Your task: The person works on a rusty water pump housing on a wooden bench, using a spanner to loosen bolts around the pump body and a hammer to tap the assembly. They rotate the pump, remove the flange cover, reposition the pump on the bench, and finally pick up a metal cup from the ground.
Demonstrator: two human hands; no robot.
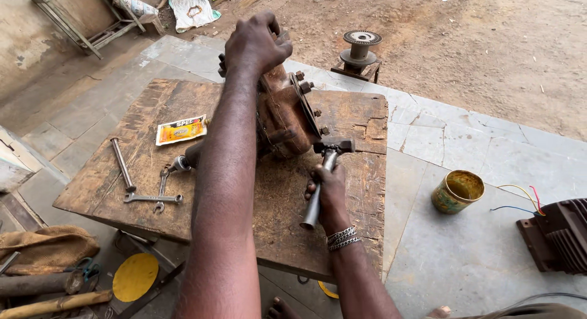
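left hand (257, 47) clamps the rusty cast housing (284, 114); right hand (327, 187) grips a steel-handled hammer (324, 172) on rough wood.

The left hand (257, 45) presses down on top of a rusty housing (282, 114) on the wooden bench (361, 120). Just right of it, the right hand (328, 187) grips a hammer (322, 178), head touching the housing's flange. Spanners (156, 195) lie well left.

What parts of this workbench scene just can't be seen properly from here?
Head view, the only one:
- Near side of the rusty housing: hidden behind the left forearm.
- What the left hand grips on top: covered by the fingers.
- Ribbed motor: cut off by the right edge.
- Tools beside the bench: cut by the left and bottom edges.
- Hammer handle middle: wrapped by the right hand.
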